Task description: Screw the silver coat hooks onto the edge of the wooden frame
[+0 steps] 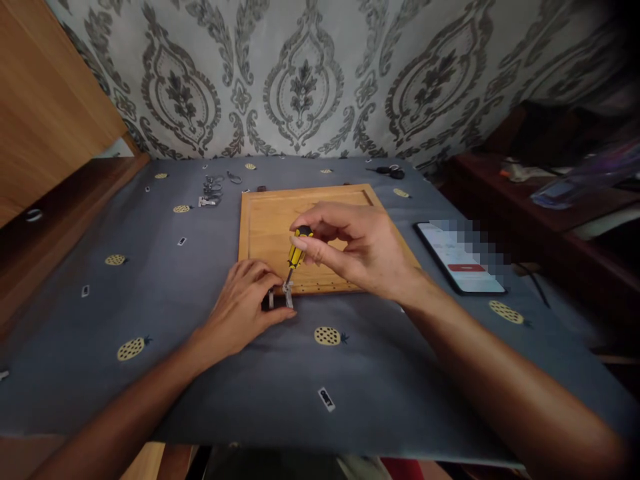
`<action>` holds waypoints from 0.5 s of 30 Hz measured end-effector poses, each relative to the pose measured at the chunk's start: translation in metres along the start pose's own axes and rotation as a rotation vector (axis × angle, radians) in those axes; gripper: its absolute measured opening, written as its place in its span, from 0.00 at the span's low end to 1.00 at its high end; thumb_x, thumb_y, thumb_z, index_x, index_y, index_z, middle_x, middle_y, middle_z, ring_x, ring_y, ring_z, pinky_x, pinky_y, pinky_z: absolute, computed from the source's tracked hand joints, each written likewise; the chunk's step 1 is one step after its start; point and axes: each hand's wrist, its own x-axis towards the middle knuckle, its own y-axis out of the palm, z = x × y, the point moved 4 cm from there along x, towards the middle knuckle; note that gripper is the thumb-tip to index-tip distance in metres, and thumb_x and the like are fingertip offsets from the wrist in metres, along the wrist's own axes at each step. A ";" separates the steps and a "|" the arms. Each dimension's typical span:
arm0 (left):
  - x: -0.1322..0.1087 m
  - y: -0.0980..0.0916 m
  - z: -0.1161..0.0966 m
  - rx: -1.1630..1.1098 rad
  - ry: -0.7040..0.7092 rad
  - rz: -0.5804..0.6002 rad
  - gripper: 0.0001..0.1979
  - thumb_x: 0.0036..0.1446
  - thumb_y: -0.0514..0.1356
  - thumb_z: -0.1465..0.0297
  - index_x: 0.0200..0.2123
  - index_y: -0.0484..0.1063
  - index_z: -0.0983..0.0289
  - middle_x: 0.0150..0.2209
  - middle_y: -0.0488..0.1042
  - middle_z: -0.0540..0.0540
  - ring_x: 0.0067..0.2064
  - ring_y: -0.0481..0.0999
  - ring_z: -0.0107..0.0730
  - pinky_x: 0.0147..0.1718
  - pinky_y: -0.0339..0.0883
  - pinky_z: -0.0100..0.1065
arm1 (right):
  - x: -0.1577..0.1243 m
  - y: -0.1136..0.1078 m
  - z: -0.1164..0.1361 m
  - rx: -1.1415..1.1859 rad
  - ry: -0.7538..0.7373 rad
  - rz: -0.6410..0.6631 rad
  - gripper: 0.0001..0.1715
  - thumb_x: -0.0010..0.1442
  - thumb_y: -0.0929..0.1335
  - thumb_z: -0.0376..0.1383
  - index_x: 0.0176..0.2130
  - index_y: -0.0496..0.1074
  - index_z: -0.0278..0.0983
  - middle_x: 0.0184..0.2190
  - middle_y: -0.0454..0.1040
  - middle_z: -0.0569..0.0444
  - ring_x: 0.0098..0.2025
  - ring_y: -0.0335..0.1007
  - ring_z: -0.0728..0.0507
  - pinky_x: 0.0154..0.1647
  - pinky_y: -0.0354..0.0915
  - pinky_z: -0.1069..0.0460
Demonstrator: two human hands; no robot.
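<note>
Far side of the room: pale grey wallpaper (303,80) with dark leafy medallions, dropping to a table spread with a blue-grey cloth (165,387) printed with yellow pineapples and small lettered labels. On it, centre, a wooden board (270,223), honey-coloured, lying flat, a raised frame round a recessed panel; a row of small dark dots runs along its near edge. There, toward the left of that edge, sits a silvery metal fitting (289,295), two pale arms jutting toward the person. Left hand (240,300) closed about it, fingers at the board side, thumb at the outer end. Right hand (360,247) pinches a short screwdriver (296,255) by its black cap; handle yellow with black stripes, shaft tilted, tip down at the fitting. Whether tip sits in a screw, I cannot tell. Behind, to the left, a loose cluster of metal pieces (213,190); scissors (394,172), dark-handled, by the far right corner. Phone (460,260) lies right of the board, screen lit, partly pixelated. Wood-grain panel (55,113) stands at far left.
</note>
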 end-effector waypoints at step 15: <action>0.001 -0.001 0.000 0.029 0.015 -0.003 0.16 0.53 0.71 0.61 0.41 0.74 0.61 0.44 0.74 0.54 0.49 0.71 0.44 0.52 0.64 0.47 | -0.002 0.004 0.006 -0.061 -0.128 0.026 0.10 0.66 0.70 0.39 0.41 0.74 0.34 0.32 0.76 0.54 0.30 0.68 0.50 0.32 0.64 0.55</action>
